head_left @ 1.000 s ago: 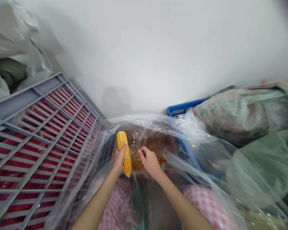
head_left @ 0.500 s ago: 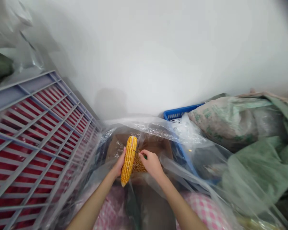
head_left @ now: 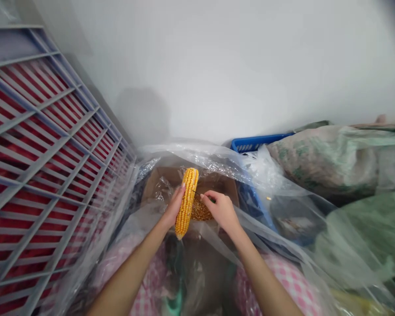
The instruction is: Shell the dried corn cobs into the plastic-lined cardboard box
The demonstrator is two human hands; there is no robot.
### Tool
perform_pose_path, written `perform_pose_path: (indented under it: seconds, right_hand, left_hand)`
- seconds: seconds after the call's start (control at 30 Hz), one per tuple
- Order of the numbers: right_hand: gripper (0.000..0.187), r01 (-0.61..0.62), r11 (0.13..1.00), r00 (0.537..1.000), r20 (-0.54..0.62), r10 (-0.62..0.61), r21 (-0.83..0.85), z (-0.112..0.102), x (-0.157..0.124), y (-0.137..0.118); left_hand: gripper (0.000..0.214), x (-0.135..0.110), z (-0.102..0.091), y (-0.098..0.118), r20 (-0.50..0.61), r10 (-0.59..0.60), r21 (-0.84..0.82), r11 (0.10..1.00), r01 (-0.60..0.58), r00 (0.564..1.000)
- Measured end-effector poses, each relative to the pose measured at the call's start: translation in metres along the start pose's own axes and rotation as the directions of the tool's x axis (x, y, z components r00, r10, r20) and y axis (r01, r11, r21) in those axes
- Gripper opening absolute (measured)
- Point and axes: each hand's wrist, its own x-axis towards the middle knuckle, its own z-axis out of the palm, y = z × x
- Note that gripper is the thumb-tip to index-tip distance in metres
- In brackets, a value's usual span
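An ear of yellow corn stands tilted in my left hand, whose fingers wrap its left side. My right hand is closed around a thin dark pick, most of its handle hidden by the fingers. The tip of the pick reaches the right side of the ear, near its upper part. Below both hands, loose corn kernels lie in a cardboard box, partly covered by clear plastic sheeting.
On the left rises a pale plastic crate with red showing behind its slats. A blue basket and stuffed sacks sit on the right. Behind everything is a white wall. Pink checked cloth covers my legs.
The camera view has shifted. The ear and both hands appear slightly farther right and higher, with the pick still at the ear's right side.
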Motion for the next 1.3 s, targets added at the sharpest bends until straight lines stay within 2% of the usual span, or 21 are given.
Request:
perform_pose_path:
  seconds: [0.1, 0.2, 0.6, 0.67, 0.73, 0.83, 0.93, 1.0, 1.17, 1.3]
  right_hand:
    - [0.032, -0.002, 0.998, 1.0, 0.017, 0.001, 0.06, -0.001, 0.0, 0.003]
    - [0.034, 0.011, 0.99, 1.0, 0.026, -0.015, 0.143, -0.002, -0.001, 0.005]
    - [0.032, -0.021, 0.986, 0.999, 0.044, 0.014, 0.167, -0.008, -0.001, 0.004]
    - [0.031, -0.031, 0.988, 0.998, 0.057, 0.023, 0.153, -0.009, 0.0, 0.005]
    - [0.03, -0.047, 0.988, 0.996, 0.077, 0.036, 0.145, -0.009, -0.001, 0.005]
    - [0.029, -0.076, 0.988, 0.994, 0.085, 0.064, 0.136, -0.006, -0.002, 0.005]
    - [0.029, -0.099, 0.991, 0.994, 0.054, 0.094, 0.089, 0.0, -0.005, 0.005]
    - [0.028, -0.102, 0.993, 0.995, 0.028, 0.101, 0.059, 0.005, -0.006, 0.005]
    - [0.028, -0.079, 0.997, 0.995, -0.052, 0.08, 0.026, 0.018, -0.008, 0.005]
    - [0.027, -0.13, 0.991, 0.988, -0.089, 0.125, -0.045, 0.032, -0.014, 0.003]
  left_hand:
    - [0.05, 0.0, 0.0, -0.004, -0.007, 0.076, 0.081, 0.994, -0.075, 0.997]
    - [0.051, -0.001, -0.001, -0.004, -0.007, 0.104, 0.112, 0.988, -0.103, 0.995]
    - [0.07, -0.004, 0.001, -0.003, -0.004, -0.011, 0.135, 0.991, 0.011, 1.0]
    - [0.066, -0.003, 0.0, -0.005, 0.003, 0.029, 0.165, 0.986, -0.029, 1.0]
    - [0.06, -0.002, -0.001, -0.007, 0.006, 0.117, 0.242, 0.963, -0.115, 0.993]
    - [0.046, -0.003, -0.001, -0.01, 0.016, 0.255, 0.41, 0.88, -0.239, 0.967]
    - [0.032, -0.006, 0.003, -0.012, 0.022, 0.324, 0.548, 0.787, -0.282, 0.946]
    - [0.028, -0.008, 0.005, -0.014, 0.024, 0.334, 0.581, 0.762, -0.285, 0.942]
    - [0.028, -0.011, 0.008, -0.019, -0.051, 0.322, 0.553, 0.797, -0.242, 0.945]
    - [0.035, -0.011, 0.009, -0.028, -0.15, 0.252, 0.471, 0.868, -0.155, 0.956]
